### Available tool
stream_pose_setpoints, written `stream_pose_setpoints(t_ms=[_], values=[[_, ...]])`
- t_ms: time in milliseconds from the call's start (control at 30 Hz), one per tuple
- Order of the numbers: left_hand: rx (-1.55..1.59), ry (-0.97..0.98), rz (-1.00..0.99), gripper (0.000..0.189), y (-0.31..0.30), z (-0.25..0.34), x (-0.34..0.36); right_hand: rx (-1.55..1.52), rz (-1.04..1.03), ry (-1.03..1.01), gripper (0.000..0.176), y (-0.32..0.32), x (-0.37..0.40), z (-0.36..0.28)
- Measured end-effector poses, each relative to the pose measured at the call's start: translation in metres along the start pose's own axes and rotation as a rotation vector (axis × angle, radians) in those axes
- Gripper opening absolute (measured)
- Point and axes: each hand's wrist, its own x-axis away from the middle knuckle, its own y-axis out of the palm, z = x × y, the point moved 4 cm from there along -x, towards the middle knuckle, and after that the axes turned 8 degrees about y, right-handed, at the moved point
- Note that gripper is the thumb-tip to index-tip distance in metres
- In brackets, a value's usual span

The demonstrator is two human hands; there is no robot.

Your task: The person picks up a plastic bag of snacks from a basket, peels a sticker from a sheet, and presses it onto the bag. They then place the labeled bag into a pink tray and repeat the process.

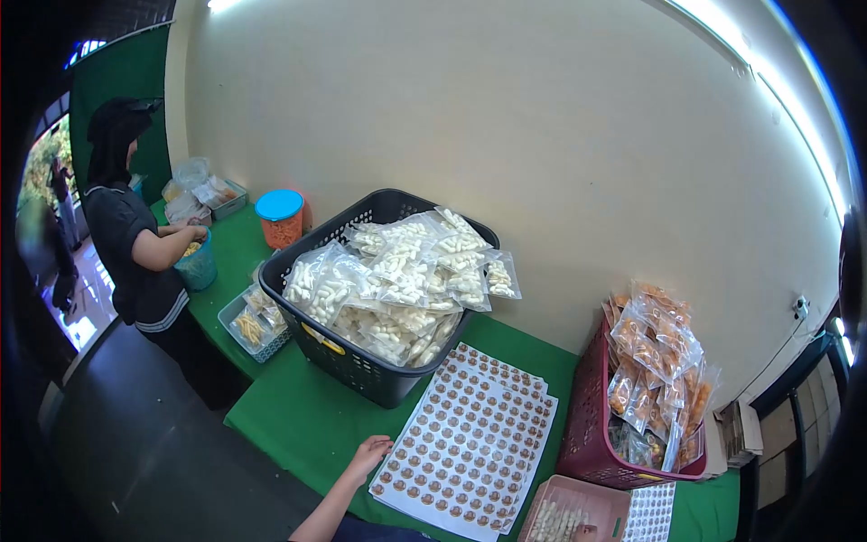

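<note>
My left hand (pixel 368 454) is at the left edge of a stack of white sticker sheets (pixel 465 443) printed with rows of round brown labels. Its fingers reach out toward the paper, and I see nothing held in them. At the bottom edge of the view, my right hand (pixel 585 534) shows only in small part, over a pink tray (pixel 614 506). Inside that tray lie packed white pieces (pixel 555 522), close beside this hand. Its fingers are mostly hidden, so I cannot see what they hold.
A black basket (pixel 361 375) heaped with bags of white snacks (pixel 397 271) stands behind the sheets. To the right is a maroon basket (pixel 587 434) of orange snack packs (pixel 659 352). A co-worker (pixel 126 226) handles a blue bucket (pixel 199 264) at the left, near a blue-lidded jar (pixel 280 217).
</note>
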Motion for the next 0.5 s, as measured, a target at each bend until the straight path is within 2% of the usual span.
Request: stream_pose_setpoints(t_ms=[333,500], values=[[-0.01,-0.012,-0.113,0.029,-0.044,-0.009,-0.012,0.111,0.043,0.081,0.027,0.019,0.003,-0.008],[0.006,0.025,-0.004,0.029,-0.092,-0.007,-0.018,0.297,0.088,0.034,0.032,0.058,-0.003,0.021]])
